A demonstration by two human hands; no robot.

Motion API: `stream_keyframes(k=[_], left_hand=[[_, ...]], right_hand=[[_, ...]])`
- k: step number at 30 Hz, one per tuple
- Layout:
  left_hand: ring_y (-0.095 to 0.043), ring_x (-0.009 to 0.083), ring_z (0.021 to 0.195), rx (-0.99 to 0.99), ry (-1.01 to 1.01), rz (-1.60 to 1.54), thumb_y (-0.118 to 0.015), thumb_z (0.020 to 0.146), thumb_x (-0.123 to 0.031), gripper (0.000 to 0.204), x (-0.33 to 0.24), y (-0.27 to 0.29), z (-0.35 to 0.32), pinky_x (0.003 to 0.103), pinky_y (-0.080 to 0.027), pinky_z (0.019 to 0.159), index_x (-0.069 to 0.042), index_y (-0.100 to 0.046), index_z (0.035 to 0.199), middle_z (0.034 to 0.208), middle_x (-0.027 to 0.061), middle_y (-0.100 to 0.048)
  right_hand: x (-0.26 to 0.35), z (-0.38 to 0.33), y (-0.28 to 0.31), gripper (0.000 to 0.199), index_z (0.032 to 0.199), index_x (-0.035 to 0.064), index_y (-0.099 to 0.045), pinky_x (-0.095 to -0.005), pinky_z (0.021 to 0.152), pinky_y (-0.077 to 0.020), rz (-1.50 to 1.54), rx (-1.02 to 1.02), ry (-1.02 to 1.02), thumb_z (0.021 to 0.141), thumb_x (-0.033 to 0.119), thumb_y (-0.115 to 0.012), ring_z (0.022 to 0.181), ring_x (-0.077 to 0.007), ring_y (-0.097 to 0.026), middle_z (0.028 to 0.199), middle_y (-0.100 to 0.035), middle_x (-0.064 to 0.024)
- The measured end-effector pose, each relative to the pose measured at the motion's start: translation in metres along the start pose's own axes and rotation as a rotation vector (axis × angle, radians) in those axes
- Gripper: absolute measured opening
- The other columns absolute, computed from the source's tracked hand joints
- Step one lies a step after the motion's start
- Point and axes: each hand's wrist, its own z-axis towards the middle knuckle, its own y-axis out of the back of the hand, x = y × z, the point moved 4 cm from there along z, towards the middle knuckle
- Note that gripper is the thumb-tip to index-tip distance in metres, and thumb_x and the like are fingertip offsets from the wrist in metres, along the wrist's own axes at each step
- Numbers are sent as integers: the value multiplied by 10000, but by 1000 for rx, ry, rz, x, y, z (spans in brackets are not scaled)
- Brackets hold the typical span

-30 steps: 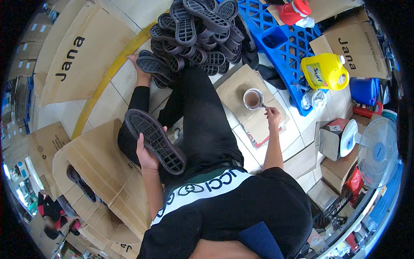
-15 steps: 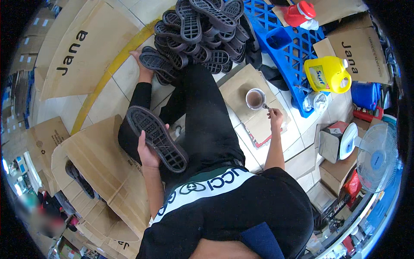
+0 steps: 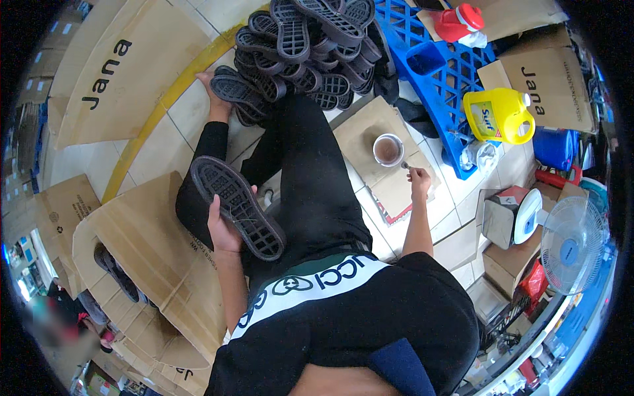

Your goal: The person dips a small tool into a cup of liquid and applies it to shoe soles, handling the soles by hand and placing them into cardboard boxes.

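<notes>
A dark shoe sole (image 3: 238, 206) with a grid of open cells facing up lies across my left hand (image 3: 225, 228). My thumb presses on the sole's edge and my other fingers go beneath it. My right hand (image 3: 419, 181) pinches a small thin handle (image 3: 405, 165), whose exact kind I cannot make out. Its tip is close by the rim of a round cup (image 3: 388, 150) of brown liquid. Under the cup lies a flat cardboard piece (image 3: 360, 132) on the tiled floor. Beyond my knees, several similar dark soles (image 3: 290, 63) are heaped up.
At my left stands an open cardboard box (image 3: 158, 244) with a sole inside. Right of the cup are a blue plastic pallet (image 3: 432, 92), a yellow jug (image 3: 498, 115) and a clear bag (image 3: 485, 157). Farther right are a white fan (image 3: 573, 245) and a weighing scale (image 3: 512, 218).
The whole view has shifted slightly left. My right hand's handle sits a little lower beside the cup's rim. The sole in my left hand has hardly moved.
</notes>
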Motion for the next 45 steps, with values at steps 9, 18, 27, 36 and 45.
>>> stream_keyframes(k=[9,18,27,36,45], left_hand=[[-562,353,1111,63,12,5,-426,943,-408,553,0,7,2,441,-476,921,17,-451,1297,1241,195,-559],[-526,334,1167,222,85,52,-360,941,-441,627,21,-2,-6,417,-425,989,-2,-345,1389,1355,211,-461],[-539,322,1147,412,171,97,-278,956,-553,686,28,0,-14,439,-461,950,-37,-266,1408,1275,211,-496],[-587,232,990,323,-112,148,-419,913,-582,693,-10,-5,-10,371,-490,859,-98,-260,1381,1172,150,-536],[-608,210,975,336,-375,288,-379,948,-529,637,-44,-9,-21,328,-514,807,-102,-239,1399,1197,135,-540]], right_hand=[[1,-3,4,184,894,-44,-643,-256,578,-480,-10,-102,34,865,135,-609,621,-134,-583,713,-633,-94],[104,-33,-10,209,877,-41,-635,-268,572,-481,-7,-401,520,878,168,-625,626,-138,-613,739,-657,-92],[179,-31,-97,166,874,-24,-577,-249,646,-491,803,153,108,910,136,-546,707,-142,-593,821,-624,-86],[379,-264,-243,199,1001,-46,-583,-308,718,-570,553,1102,-20,948,122,-491,792,-236,-674,923,-661,-182],[416,-329,-296,184,920,-43,-604,-306,742,-577,560,1219,48,936,126,-533,788,-215,-677,889,-661,-167]])
